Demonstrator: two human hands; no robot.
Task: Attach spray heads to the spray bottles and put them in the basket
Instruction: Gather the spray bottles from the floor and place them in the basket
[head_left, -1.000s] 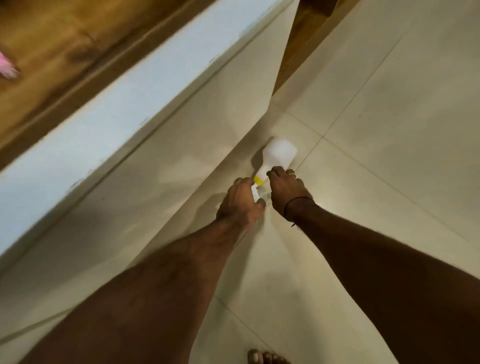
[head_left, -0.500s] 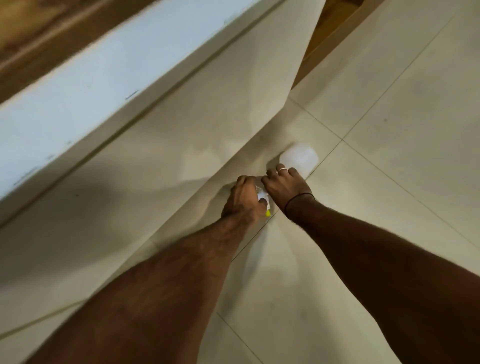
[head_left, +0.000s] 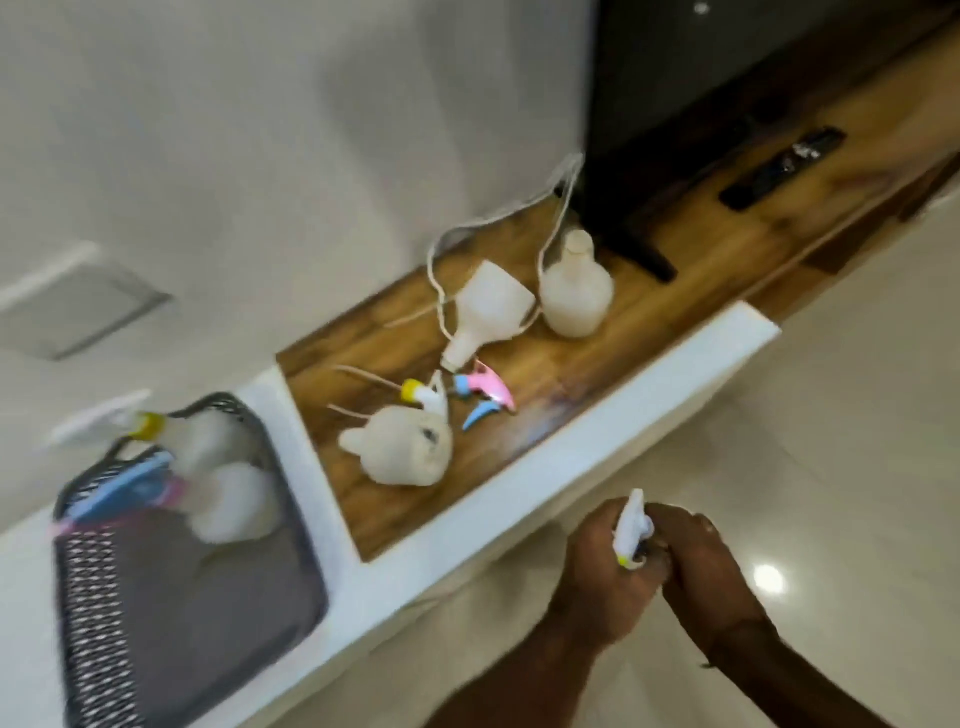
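Observation:
Low in the right of the view, my left hand grips a white spray head with a yellow ring. My right hand is curled against it from the right; the bottle under them is hidden. On the wooden counter are three headless white bottles: one on its side, one tipped over, one upright. Between them lie a white-and-yellow spray head and a pink-and-blue one. The dark basket at the left holds two bottles with heads on.
A television stands at the back of the counter with a black remote to its right. A white cable loops behind the bottles. A white ledge edges the counter. Pale tiled floor lies on the right.
My hands were down at the floor on a white bottle and its spray head. The view has swung up to the counter and basket, and both hands now hold the spray head near the counter's front edge.

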